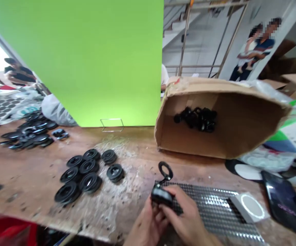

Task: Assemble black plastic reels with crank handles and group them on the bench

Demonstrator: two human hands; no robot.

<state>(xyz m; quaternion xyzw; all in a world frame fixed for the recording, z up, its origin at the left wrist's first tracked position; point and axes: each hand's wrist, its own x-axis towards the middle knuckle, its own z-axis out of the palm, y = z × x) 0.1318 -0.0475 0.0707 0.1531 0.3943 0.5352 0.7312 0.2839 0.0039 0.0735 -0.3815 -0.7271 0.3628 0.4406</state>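
A black part with a ring (165, 171) on a short arm rising from its rounded base (161, 196) is held between both hands, near the front edge of the table. My left hand (150, 220) is closed round the base from below and the left. My right hand (182, 208) grips the same base from the right, with thumb and fingers on it. Beneath and right of the hands lies a shiny patterned sheet (214, 205). To the left, several round black discs (88, 182) stand in small stacks on the wooden table (127, 212).
An open cardboard box (188, 145) with black parts (199, 119) stands behind the hands. Black pieces (30, 131) are heaped at left. A green panel (99, 61) rises behind. At right are a white square piece (251, 206) and a phone (283, 201). People are in the background.
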